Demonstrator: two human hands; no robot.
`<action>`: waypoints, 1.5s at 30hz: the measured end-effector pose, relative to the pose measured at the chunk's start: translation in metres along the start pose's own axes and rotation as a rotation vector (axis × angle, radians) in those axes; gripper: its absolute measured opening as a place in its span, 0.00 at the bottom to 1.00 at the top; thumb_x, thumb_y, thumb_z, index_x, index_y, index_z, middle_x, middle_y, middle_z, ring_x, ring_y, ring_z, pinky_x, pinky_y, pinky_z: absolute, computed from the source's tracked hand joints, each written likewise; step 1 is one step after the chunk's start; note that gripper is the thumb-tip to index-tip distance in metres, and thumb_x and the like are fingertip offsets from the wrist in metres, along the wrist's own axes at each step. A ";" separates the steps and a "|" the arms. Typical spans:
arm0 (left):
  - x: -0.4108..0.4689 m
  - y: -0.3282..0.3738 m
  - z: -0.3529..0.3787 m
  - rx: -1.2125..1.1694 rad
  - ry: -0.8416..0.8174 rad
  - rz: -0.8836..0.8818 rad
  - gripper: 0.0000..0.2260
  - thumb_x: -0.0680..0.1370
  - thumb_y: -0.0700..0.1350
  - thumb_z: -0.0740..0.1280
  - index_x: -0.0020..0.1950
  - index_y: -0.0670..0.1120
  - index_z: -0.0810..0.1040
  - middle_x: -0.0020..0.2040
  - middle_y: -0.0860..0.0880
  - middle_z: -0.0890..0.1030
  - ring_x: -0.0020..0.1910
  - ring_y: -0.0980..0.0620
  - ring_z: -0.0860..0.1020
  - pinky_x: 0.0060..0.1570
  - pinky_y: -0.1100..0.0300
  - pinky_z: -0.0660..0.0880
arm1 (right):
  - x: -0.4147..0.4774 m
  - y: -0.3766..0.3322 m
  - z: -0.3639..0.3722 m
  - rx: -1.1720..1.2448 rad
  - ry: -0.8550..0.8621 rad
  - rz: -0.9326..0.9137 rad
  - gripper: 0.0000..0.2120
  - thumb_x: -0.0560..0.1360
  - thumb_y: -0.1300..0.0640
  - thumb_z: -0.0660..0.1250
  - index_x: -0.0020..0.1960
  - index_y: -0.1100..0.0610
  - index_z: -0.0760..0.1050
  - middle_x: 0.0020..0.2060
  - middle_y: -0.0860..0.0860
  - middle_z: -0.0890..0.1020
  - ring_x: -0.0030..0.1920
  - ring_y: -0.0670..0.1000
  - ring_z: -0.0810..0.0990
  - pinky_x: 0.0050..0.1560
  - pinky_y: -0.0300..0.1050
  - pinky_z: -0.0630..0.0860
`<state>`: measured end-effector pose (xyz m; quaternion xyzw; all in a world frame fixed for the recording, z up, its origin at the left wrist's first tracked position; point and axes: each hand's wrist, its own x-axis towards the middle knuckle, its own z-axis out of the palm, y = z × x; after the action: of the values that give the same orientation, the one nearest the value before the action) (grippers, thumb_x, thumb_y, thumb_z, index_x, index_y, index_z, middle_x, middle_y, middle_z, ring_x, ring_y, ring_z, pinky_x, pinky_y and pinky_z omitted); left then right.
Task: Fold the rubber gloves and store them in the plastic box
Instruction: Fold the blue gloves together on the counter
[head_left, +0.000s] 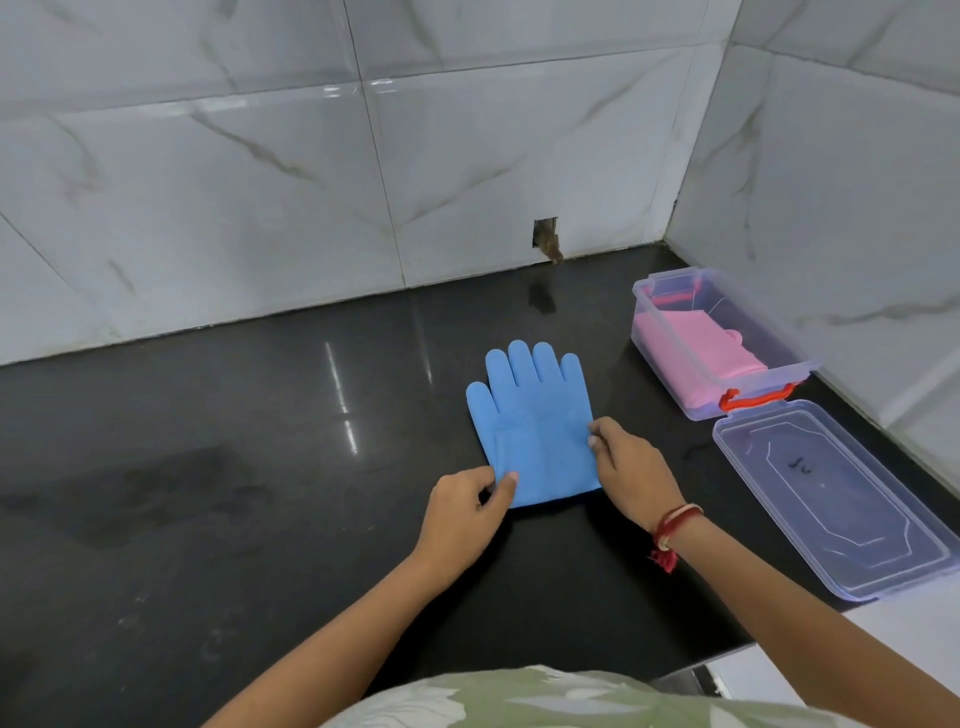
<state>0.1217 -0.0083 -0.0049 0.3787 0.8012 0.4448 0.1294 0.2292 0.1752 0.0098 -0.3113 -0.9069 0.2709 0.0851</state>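
Observation:
A blue rubber glove (535, 415) lies flat on the black counter, fingers pointing away from me. My left hand (465, 512) pinches the glove's near left corner at the cuff. My right hand (631, 470) grips its right edge, fingers curled on the rubber. To the right stands the clear plastic box (670, 353) with a red latch, and folded pink gloves (698, 345) lie inside it.
The box's clear lid (841, 493) lies upside down on the counter, near the right edge. White marble-look tiled walls close the back and right side. A small hole in the wall (545, 239) sits at counter level. A dull smear (156, 493) marks the counter at left.

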 end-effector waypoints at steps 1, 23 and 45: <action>0.002 0.002 0.002 -0.024 0.041 -0.042 0.22 0.77 0.54 0.62 0.29 0.43 0.62 0.24 0.48 0.64 0.23 0.55 0.61 0.27 0.59 0.61 | 0.001 0.000 0.002 -0.024 0.027 0.007 0.13 0.81 0.53 0.52 0.61 0.56 0.68 0.49 0.55 0.82 0.46 0.57 0.80 0.48 0.50 0.76; 0.047 -0.033 -0.030 0.702 -0.563 0.530 0.43 0.71 0.73 0.54 0.77 0.51 0.47 0.76 0.55 0.44 0.75 0.61 0.42 0.72 0.62 0.37 | 0.023 0.035 -0.016 -0.278 -0.316 -0.505 0.39 0.70 0.29 0.55 0.75 0.45 0.52 0.74 0.40 0.52 0.74 0.41 0.45 0.71 0.37 0.42; 0.088 -0.008 -0.021 0.049 0.077 0.019 0.19 0.71 0.68 0.62 0.44 0.51 0.73 0.37 0.57 0.77 0.34 0.59 0.74 0.32 0.64 0.72 | 0.059 0.005 -0.016 0.386 -0.124 -0.041 0.13 0.77 0.48 0.61 0.60 0.50 0.68 0.54 0.55 0.80 0.50 0.57 0.79 0.35 0.42 0.78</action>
<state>0.0460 0.0397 0.0120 0.3719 0.8127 0.4405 0.0847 0.1901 0.2221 0.0199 -0.2532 -0.8478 0.4565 0.0928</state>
